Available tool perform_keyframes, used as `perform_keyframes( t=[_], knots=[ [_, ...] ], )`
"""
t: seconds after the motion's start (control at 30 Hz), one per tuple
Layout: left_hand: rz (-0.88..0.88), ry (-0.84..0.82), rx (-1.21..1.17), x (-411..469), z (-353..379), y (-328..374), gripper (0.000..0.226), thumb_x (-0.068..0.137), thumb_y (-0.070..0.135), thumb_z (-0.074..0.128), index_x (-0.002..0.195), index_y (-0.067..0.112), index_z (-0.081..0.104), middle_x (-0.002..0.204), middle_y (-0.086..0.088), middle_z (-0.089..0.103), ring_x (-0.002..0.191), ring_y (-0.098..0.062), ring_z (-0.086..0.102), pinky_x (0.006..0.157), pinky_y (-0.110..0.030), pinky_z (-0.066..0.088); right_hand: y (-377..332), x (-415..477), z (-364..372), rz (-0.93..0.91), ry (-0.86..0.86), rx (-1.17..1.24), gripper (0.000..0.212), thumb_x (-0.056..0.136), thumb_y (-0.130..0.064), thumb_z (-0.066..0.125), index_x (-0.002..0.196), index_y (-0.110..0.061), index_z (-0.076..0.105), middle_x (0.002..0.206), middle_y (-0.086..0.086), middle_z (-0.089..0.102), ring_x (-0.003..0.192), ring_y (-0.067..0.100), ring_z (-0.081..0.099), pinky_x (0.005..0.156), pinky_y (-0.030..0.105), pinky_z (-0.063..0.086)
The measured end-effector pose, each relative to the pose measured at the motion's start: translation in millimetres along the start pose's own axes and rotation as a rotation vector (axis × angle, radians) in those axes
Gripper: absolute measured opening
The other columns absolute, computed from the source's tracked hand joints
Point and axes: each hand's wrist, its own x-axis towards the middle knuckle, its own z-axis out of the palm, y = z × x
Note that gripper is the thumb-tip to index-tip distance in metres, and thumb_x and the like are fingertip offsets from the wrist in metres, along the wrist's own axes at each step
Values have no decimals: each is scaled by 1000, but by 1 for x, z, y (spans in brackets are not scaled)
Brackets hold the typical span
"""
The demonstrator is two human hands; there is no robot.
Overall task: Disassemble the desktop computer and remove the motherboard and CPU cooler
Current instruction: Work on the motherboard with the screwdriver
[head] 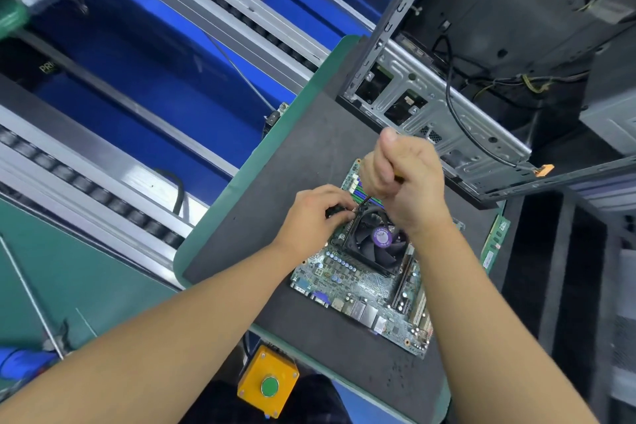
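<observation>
The motherboard (361,289) lies flat on a dark mat (292,189), out of the case. A black CPU cooler fan (377,244) with a purple hub label sits on it. My right hand (402,175) grips a screwdriver handle in a fist, thumb up, with the shaft pointing down at the cooler's far left corner. My left hand (316,213) rests on the board beside that corner, its fingers curled round a small black part next to the screwdriver tip. The open computer case (447,120) stands behind the board, with loose cables inside.
A memory stick (495,241) lies on the mat to the right of the board. A yellow box with a green push button (268,382) hangs at the bench's front edge. A roller conveyor (137,155) with blue panels runs along the left. Grey equipment stands at the right.
</observation>
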Motion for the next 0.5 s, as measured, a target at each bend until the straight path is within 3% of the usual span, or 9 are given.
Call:
perform_keyframes(
  t=[0.1, 0.2, 0.27, 0.3, 0.37, 0.5],
  knots=[
    [-6, -9, 9, 0, 0, -1, 11, 81, 8, 79, 91, 11, 77, 99, 5, 72, 93, -6, 67, 91, -17, 48, -6, 7, -17, 93, -53, 67, 28, 98, -24, 46, 73, -14, 36, 43, -10, 33, 40, 10, 20, 46, 28, 15],
    [-11, -10, 12, 0, 0, -1, 11, 81, 9, 79, 91, 12, 77, 99, 7, 71, 93, -4, 66, 90, -15, 48, -5, 2, -10, 55, 156, -151, 30, 97, -35, 44, 71, -20, 42, 55, -1, 50, 52, 20, 39, 55, 44, 33],
    [-1, -10, 17, 0, 0, 1, 12, 81, 8, 80, 91, 12, 77, 98, 6, 71, 92, -5, 67, 89, -17, 49, -3, -4, 2, 22, 342, -326, 36, 94, -49, 48, 68, -25, 57, 70, -2, 61, 69, 22, 54, 73, 54, 46],
    [2, -7, 20, 0, 0, 1, 12, 81, 8, 80, 91, 11, 77, 98, 5, 72, 91, -5, 67, 89, -19, 51, -4, -7, 8, 17, 440, -377, 40, 91, -55, 51, 67, -25, 62, 71, -1, 62, 71, 23, 55, 77, 52, 49],
    [3, -2, 21, 0, 0, 3, 12, 80, 7, 80, 91, 10, 77, 98, 4, 72, 91, -6, 67, 90, -23, 52, -5, -12, 18, -2, 582, -423, 50, 91, -61, 50, 62, -21, 61, 65, 8, 60, 64, 29, 53, 67, 44, 48],
    [-6, -17, 19, 0, -2, 6, 12, 81, 3, 77, 92, 7, 77, 98, 1, 72, 92, -10, 68, 91, -23, 51, 1, -17, 40, -77, 627, -247, 54, 100, -48, 41, 52, -23, 45, 52, 0, 42, 51, 18, 38, 53, 28, 33]
  ],
)
